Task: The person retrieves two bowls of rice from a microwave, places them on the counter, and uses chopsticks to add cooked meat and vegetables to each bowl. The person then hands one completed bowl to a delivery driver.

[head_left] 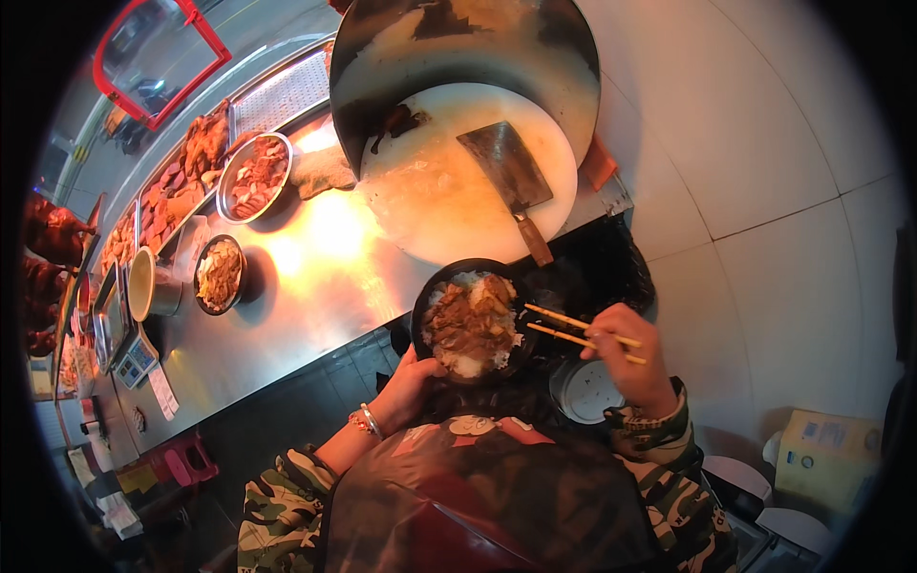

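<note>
My left hand (409,387) is closed on the lower left rim of a black bowl (417,334), held close in front of me. White rice (465,366) and brown sauced meat (465,320) fill it. In my right hand (630,353), a pair of wooden chopsticks (564,325) points left, the tips at the bowl's right rim. No food shows between the tips. Just beyond the bowl is a round white cutting board (430,181), where a cleaver (503,167) lies with its wooden handle toward me.
A steel counter (315,296) runs along the left. On it stand a bowl of chopped food (220,274), a steel bowl of meat (256,177), a beige container (143,285) and a scale (136,363). A curved metal guard (468,57) rises behind the board. A white bucket (585,390) stands below my right hand.
</note>
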Action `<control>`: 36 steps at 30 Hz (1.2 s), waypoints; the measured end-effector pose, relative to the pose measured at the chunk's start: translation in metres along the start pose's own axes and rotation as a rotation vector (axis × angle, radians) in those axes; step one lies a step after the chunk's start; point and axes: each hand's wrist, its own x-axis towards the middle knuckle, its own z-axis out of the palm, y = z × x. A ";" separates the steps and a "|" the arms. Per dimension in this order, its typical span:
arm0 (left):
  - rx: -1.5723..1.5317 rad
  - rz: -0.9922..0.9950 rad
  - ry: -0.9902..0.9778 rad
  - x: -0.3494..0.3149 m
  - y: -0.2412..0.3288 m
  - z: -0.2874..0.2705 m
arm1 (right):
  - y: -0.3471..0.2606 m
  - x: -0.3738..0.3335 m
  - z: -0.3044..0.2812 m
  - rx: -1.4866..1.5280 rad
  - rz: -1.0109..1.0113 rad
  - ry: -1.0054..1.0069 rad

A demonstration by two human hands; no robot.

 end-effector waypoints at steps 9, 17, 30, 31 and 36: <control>-0.024 0.015 -0.028 -0.004 -0.004 -0.004 | -0.007 -0.008 -0.014 -0.265 -0.272 0.093; -0.046 0.008 0.041 -0.007 -0.001 -0.002 | -0.005 -0.001 -0.023 -0.311 -0.221 0.236; -0.121 0.010 -0.055 -0.006 -0.003 -0.008 | 0.006 -0.002 0.028 0.154 -0.097 -0.193; -0.122 0.020 -0.061 -0.006 -0.003 -0.009 | 0.008 0.000 0.030 0.124 -0.062 -0.178; -0.149 0.027 -0.049 -0.006 -0.005 -0.012 | 0.009 0.005 0.033 0.078 -0.143 -0.146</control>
